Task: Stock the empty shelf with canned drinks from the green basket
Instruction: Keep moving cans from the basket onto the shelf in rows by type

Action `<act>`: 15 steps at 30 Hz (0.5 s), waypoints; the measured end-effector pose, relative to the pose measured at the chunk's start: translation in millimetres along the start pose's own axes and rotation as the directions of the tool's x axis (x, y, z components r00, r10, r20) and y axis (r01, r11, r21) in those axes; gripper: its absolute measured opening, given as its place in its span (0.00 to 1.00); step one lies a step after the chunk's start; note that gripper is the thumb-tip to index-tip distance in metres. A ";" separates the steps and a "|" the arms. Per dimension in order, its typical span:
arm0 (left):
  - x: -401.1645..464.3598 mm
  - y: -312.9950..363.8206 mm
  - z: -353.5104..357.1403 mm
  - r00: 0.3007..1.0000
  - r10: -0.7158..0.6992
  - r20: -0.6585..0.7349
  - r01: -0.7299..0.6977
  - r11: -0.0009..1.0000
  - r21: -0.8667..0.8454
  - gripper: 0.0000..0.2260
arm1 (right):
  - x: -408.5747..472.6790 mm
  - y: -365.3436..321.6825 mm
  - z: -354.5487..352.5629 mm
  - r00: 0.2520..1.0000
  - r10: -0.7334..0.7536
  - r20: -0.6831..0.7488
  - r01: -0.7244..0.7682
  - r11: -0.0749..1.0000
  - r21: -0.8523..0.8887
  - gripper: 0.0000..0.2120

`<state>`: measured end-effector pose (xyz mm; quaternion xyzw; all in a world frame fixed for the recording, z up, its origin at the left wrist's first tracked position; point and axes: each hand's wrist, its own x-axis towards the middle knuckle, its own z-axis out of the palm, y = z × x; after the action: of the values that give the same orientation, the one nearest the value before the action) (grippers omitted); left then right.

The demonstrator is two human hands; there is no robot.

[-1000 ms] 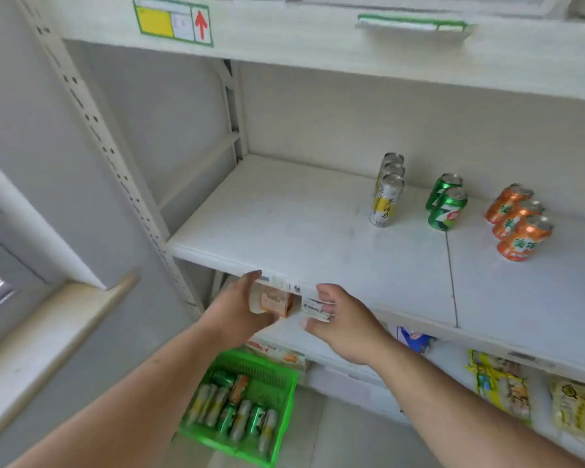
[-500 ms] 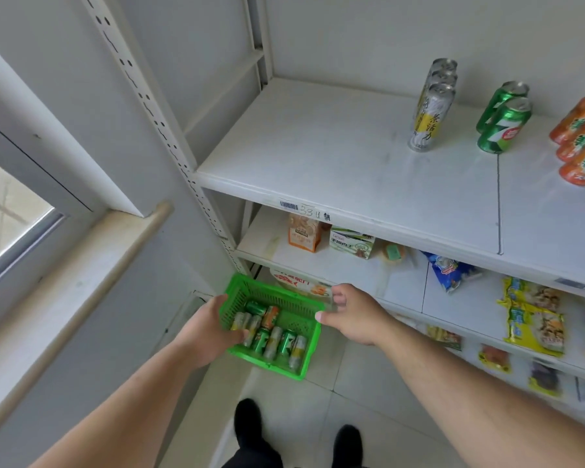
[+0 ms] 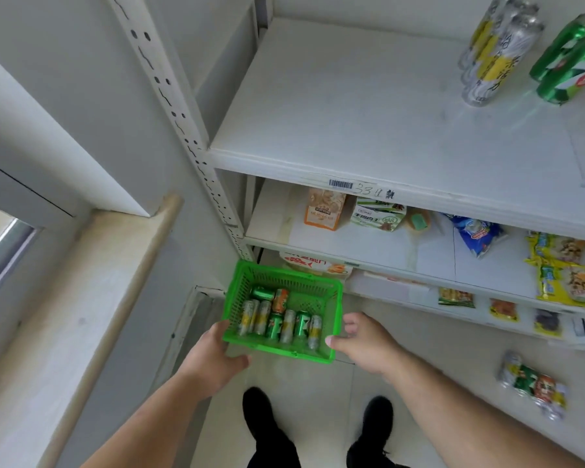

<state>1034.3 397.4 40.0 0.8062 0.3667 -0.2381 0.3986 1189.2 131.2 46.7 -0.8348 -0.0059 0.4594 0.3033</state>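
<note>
The green basket sits low in front of the shelving, above the floor tiles. Several cans lie in it: silver-yellow, green and one orange. My left hand wraps the basket's near-left corner, thumb under the front rim. My right hand is at the near-right corner with fingers apart and the thumb tip against the rim. The white shelf above holds silver-yellow cans and green cans at its right; its left part is bare.
Snack packets lie on the lower shelf, more packets to the right. A few cans lie on the floor at the right. A window sill runs along the left. My black shoes stand below the basket.
My hands came down from the shelf's front edge to the two sides of the basket. The view has tilted downward and closer to the basket.
</note>
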 end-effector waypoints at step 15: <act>78.3 -53.2 60.5 0.998 -0.058 0.037 0.062 0.993 -0.101 0.43 | 117.7 21.9 87.8 0.987 0.129 0.095 -0.138 0.985 0.100 0.40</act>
<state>1035.6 401.4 -72.3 0.7692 0.3956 -0.2446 0.4383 1183.7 191.3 -89.0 -0.7950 0.0613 0.5146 0.3154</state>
